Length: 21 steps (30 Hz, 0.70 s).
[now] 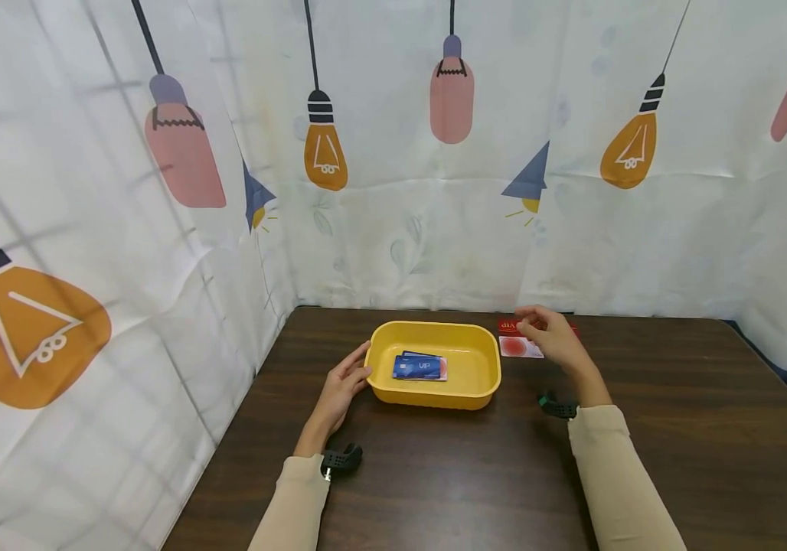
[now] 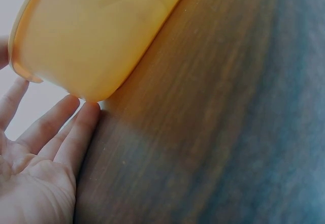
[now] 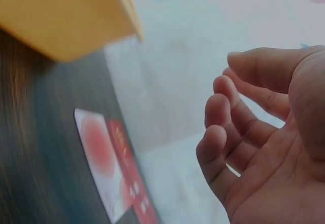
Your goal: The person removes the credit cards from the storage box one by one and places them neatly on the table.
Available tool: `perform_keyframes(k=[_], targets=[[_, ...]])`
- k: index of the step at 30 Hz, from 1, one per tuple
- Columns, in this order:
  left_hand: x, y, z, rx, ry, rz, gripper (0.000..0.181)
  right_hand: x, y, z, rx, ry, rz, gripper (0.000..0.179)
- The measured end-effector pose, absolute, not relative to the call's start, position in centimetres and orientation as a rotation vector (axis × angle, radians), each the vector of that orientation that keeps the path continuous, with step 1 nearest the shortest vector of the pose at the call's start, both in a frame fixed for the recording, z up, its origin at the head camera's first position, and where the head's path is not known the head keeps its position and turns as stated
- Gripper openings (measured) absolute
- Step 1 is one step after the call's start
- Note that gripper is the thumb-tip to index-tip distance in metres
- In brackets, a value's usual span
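Observation:
A yellow plastic tray [image 1: 435, 399] stands on the table with several cards inside, a blue VIP card [image 1: 417, 368] on top. My left hand [image 1: 340, 392] touches the tray's left end, its fingers fairly straight along the outer wall and rim. In the left wrist view, fingertips [image 2: 90, 111] meet the tray's underside edge. To the right of the tray lie a white card with a red circle [image 1: 519, 348] and a red card [image 1: 507, 327]. My right hand [image 1: 553, 337] hovers over these cards, fingers loosely bent with nothing between them. It partly hides the red card.
The dark wooden table [image 1: 449, 474] carries the tray near its back edge. A white curtain [image 1: 393, 229] with printed lamps hangs behind and along the left side. Each wrist wears a dark band [image 1: 342, 459].

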<state>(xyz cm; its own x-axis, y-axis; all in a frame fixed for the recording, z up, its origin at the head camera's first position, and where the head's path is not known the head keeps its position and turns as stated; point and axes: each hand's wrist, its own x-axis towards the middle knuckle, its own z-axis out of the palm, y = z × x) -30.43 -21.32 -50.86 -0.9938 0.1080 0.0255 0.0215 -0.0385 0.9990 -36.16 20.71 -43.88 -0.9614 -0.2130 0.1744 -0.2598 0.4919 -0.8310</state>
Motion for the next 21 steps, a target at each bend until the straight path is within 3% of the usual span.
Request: perform_keyframes(k=[12, 21], targets=[[-30.5, -21.3, -50.8, 0.105, 2.117, 2.246, 0.052, -34.9, 15.3, -41.6, 0.669, -2.553, 1.681, 0.032], [-30.4, -21.2, -50.7, 0.110, 2.122, 2.233, 0.052, -34.3, 10.9, -43.1, 0.801, -2.575, 1.588, 0.024]])
